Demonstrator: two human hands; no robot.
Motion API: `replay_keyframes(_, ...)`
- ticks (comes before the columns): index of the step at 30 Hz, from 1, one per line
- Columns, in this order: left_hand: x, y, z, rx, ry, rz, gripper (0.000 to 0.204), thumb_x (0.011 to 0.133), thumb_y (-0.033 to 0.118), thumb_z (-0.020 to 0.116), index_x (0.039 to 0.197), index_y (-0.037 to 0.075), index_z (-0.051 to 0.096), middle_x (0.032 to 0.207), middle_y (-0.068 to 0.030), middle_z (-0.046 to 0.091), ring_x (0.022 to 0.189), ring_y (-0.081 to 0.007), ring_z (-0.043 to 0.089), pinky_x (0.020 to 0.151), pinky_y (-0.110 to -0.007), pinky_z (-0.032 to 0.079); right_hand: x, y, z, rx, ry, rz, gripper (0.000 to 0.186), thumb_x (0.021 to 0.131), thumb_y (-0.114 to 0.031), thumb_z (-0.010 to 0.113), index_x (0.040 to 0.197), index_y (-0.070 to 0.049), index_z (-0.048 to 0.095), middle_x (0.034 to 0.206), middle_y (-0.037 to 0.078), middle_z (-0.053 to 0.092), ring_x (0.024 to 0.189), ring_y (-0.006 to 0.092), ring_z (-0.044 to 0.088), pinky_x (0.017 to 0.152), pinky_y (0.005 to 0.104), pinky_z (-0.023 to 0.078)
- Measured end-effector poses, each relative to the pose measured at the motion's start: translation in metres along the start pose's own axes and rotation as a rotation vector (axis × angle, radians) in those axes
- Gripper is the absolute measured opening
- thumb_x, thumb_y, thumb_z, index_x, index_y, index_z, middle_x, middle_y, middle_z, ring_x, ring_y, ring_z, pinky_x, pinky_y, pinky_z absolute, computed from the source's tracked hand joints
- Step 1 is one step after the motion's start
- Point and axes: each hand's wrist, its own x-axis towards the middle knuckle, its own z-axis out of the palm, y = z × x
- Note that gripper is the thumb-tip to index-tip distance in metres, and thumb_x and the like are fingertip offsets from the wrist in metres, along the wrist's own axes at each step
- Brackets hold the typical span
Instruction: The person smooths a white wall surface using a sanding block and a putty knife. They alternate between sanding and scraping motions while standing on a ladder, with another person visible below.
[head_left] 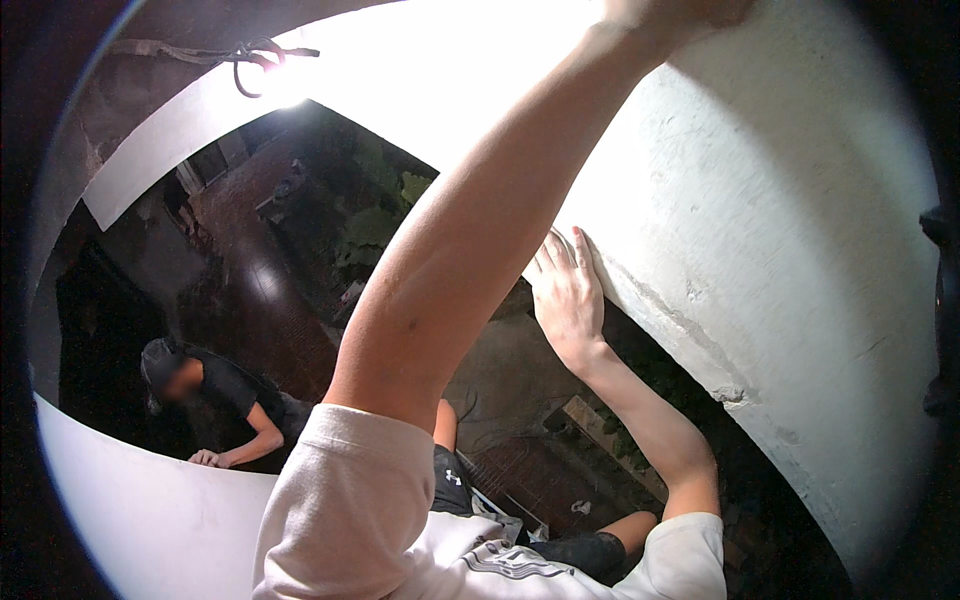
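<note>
Though the wall [760, 250] looks rigid and rough, the right hand [566, 290] lies flat, gripping nothing; the left hand [680, 12] is cropped, its grip untellable.

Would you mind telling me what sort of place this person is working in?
Probably a building site or renovation at night, seen from a height: both hands, left hand and right hand, are on a rough white plastered wall, with a brick-paved yard below.

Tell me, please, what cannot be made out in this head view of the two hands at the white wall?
- Left hand: cut off by the top edge and washed out by glare; its grip is unseen.
- Right hand: its palm lies flat on the white wall, hidden.
- Hanging wire: lost in lamp glare.
</note>
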Motion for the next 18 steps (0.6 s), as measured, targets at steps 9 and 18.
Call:
replay_keyframes(9, 0.005, 0.007, -0.010, 0.107, -0.038, -0.038, 0.027, 0.079, 0.021, 0.070, 0.084, 0.007, 0.047, 0.068, -0.0127, 0.061, 0.055, -0.0252, 0.061, 0.048, -0.039, 0.047, 0.049, -0.019, 0.006, -0.109, -0.061, -0.007, 0.034, 0.087, -0.028, 0.058, 0.113, -0.009, 0.067, 0.118, 0.002, 0.063, 0.121, 0.0187, 0.050, 0.115, 0.0383, 0.023)
replay_keyframes(18, -0.006, 0.006, -0.003, 0.100, -0.058, -0.155, 0.027, 0.079, 0.022, 0.070, 0.083, 0.007, 0.047, 0.062, -0.0124, 0.059, 0.052, -0.0278, 0.059, 0.049, -0.039, 0.047, -0.026, -0.008, 0.013, 0.039, -0.224, 0.079, 0.057, 0.090, -0.032, 0.051, 0.145, -0.021, 0.039, 0.153, -0.007, 0.031, 0.142, 0.0085, 0.022, 0.120, 0.0389, 0.012)
